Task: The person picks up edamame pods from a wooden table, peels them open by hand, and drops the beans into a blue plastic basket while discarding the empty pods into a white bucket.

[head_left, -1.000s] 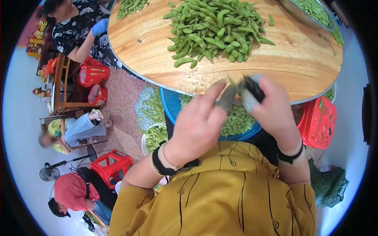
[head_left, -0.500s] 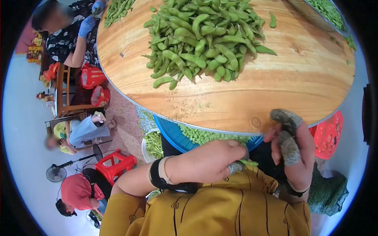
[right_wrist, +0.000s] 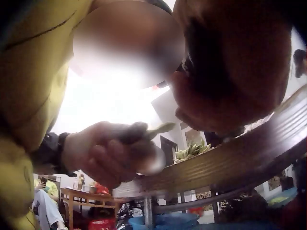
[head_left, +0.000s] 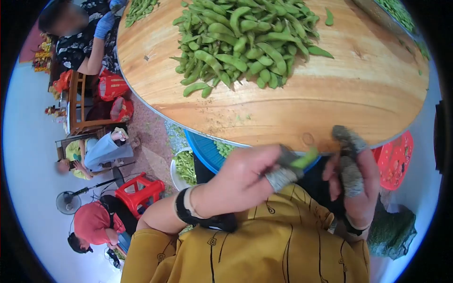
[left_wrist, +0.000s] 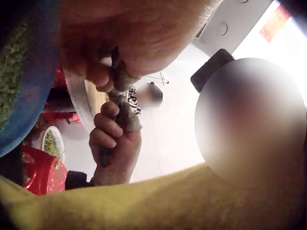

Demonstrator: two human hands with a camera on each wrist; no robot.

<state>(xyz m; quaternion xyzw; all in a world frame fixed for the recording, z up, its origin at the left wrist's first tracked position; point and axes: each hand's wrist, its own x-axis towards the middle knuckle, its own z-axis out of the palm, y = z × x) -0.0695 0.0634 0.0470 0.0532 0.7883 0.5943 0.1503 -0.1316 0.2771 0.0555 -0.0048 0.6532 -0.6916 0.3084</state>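
The left hand (head_left: pixel 243 177), thumb and a finger wrapped in grey coverings, pinches a green pod (head_left: pixel 306 159) just off the table's near edge. In the right wrist view that pod (right_wrist: pixel 162 129) sticks out past the left fingertips. To its right is the right hand (head_left: pixel 355 177), fingers curled, with dark grey coverings on thumb and finger; a dark thing lies between them, too unclear to name. The two hands are apart in the head view. A heap of green pods (head_left: pixel 245 42) lies on the wooden table (head_left: pixel 283 111).
Below the table edge is a blue basin (head_left: pixel 200 148) with green beans. White bowl (head_left: pixel 174 175) of pods at left, red container (head_left: pixel 395 162) at right, metal bowl (head_left: pixel 384 16) at upper right. A person in floral clothing (head_left: pixel 89 30) sits across; red stool (head_left: pixel 139 191) at lower left.
The hands were close together over the table edge, then parted and came lower. Since then the left hand has risen slightly with the pod, while the right hand has stayed nearly in place.
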